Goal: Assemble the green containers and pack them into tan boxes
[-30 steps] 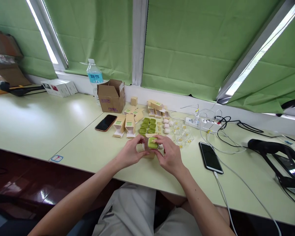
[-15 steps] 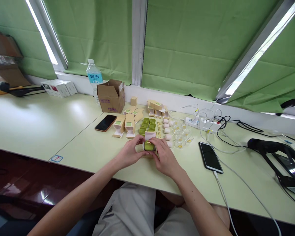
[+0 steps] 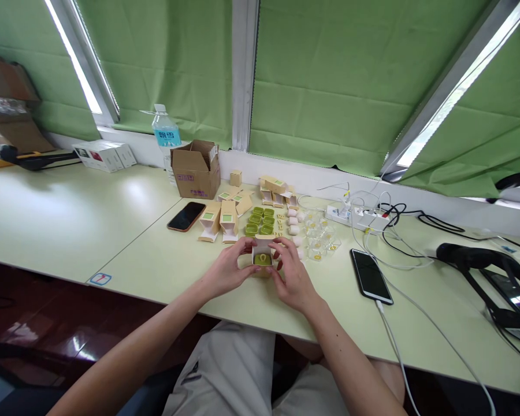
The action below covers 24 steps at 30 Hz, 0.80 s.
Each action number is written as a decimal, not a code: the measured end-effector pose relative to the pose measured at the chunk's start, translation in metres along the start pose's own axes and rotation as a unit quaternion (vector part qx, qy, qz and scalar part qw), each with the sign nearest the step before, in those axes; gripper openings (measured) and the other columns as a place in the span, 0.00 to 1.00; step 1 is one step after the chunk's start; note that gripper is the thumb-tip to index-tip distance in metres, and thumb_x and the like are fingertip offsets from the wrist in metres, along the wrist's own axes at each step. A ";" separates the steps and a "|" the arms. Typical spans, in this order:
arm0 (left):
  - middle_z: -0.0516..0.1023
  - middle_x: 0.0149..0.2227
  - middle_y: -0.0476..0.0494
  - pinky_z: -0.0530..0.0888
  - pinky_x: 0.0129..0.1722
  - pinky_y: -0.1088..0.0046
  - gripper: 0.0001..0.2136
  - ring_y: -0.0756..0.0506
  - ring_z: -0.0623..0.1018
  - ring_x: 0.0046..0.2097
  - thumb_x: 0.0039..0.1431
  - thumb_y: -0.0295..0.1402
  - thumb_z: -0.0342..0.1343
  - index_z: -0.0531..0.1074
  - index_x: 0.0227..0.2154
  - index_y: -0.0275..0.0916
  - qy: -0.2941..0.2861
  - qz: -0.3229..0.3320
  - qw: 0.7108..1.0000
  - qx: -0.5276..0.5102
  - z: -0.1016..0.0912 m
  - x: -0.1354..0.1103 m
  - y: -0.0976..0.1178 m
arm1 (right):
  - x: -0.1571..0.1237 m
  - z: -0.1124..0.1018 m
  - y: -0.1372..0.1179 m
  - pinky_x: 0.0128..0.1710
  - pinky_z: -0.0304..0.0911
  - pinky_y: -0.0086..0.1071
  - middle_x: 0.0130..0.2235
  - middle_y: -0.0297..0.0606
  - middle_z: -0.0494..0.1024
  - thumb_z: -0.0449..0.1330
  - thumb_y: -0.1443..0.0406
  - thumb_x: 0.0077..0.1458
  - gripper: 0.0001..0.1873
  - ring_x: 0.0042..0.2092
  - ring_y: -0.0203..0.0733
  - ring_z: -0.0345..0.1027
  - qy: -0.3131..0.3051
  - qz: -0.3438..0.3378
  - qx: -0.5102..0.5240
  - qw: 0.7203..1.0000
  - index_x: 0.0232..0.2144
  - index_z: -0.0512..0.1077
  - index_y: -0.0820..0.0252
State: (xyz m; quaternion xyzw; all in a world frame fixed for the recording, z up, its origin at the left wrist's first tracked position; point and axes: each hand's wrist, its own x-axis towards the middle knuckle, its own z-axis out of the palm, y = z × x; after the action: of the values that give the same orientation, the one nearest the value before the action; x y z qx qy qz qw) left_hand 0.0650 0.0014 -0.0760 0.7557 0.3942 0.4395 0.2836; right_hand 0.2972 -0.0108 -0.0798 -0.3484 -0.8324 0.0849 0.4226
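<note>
A small cardboard box [image 3: 262, 273] stands upright near the table's front edge, its top flap raised at the back. Down inside it sits a green item with a pale loop on top [image 3: 260, 261]. My left hand [image 3: 227, 268] pinches the box's left side between thumb and fingers. At the right side, my right hand [image 3: 295, 276] has its thumb and curled fingers on the edge. Just behind are several green cups [image 3: 255, 219], small yellowish pieces [image 3: 280, 223], whitish rounded pieces [image 3: 293, 230] and clear plastic covers [image 3: 317, 249].
Opened small boxes [image 3: 229, 218] lie left of the cups, more [image 3: 274, 185] behind. A dark phone [image 3: 186, 216], brown carton [image 3: 197, 176] and water bottle [image 3: 166, 133] stand left. At right are a charging phone [image 3: 371, 276], power strip [image 3: 364, 219], loose cables and a black headset [image 3: 494, 283].
The green item has gone down from the box's mouth to inside it. My right fingers have lifted off it and drawn back to the box's right edge.
</note>
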 end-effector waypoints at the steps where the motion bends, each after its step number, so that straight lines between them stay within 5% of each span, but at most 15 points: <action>1: 0.83 0.56 0.40 0.82 0.62 0.53 0.23 0.38 0.85 0.58 0.63 0.38 0.70 0.70 0.57 0.45 -0.002 -0.001 1.000 -0.011 0.000 0.000 -0.001 | 0.000 -0.001 0.001 0.45 0.83 0.46 0.67 0.54 0.67 0.58 0.67 0.71 0.25 0.52 0.50 0.77 0.029 0.006 0.018 0.999 0.67 0.62 0.51; 7: 0.81 0.60 0.37 0.80 0.67 0.51 0.24 0.37 0.84 0.62 0.66 0.37 0.68 0.67 0.61 0.45 0.000 0.017 1.000 -0.014 0.000 -0.003 -0.006 | 0.002 -0.002 0.008 0.35 0.77 0.37 0.48 0.45 0.76 0.56 0.68 0.72 0.09 0.47 0.48 0.76 0.165 0.034 0.022 0.985 0.47 0.75 0.53; 11: 0.83 0.59 0.35 0.81 0.65 0.54 0.13 0.39 0.84 0.61 0.75 0.36 0.55 0.74 0.57 0.42 0.026 0.050 0.998 0.020 -0.004 -0.003 -0.006 | 0.001 0.000 0.009 0.42 0.78 0.42 0.46 0.44 0.76 0.56 0.69 0.71 0.12 0.47 0.48 0.75 0.136 -0.002 -0.010 0.991 0.43 0.80 0.53; 16: 0.86 0.56 0.37 0.79 0.66 0.54 0.11 0.36 0.82 0.65 0.75 0.36 0.54 0.82 0.48 0.43 0.014 0.065 0.995 0.074 -0.003 -0.001 -0.005 | 0.000 0.003 0.010 0.45 0.78 0.43 0.46 0.44 0.77 0.57 0.70 0.70 0.13 0.47 0.48 0.76 0.093 -0.016 0.003 0.996 0.44 0.82 0.53; 21: 0.86 0.55 0.38 0.81 0.61 0.56 0.12 0.39 0.85 0.58 0.74 0.38 0.58 0.77 0.56 0.43 0.029 0.059 0.996 0.056 0.003 -0.002 -0.007 | 0.001 0.003 0.007 0.50 0.80 0.47 0.56 0.48 0.75 0.59 0.67 0.70 0.09 0.55 0.51 0.77 0.103 0.015 0.052 0.993 0.42 0.81 0.53; 24: 0.84 0.56 0.37 0.82 0.60 0.56 0.16 0.39 0.86 0.58 0.72 0.38 0.61 0.72 0.60 0.44 0.043 0.058 0.997 0.027 0.006 -0.003 -0.010 | 0.002 0.004 0.004 0.44 0.82 0.41 0.57 0.49 0.75 0.60 0.65 0.70 0.04 0.59 0.52 0.76 0.118 0.043 0.104 0.987 0.43 0.76 0.53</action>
State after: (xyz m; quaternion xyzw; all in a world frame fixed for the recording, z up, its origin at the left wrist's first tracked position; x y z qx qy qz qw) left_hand 0.0664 0.0036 -0.0875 0.7650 0.3735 0.4766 0.2195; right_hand 0.2953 -0.0060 -0.0822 -0.3461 -0.7476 0.1473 0.5474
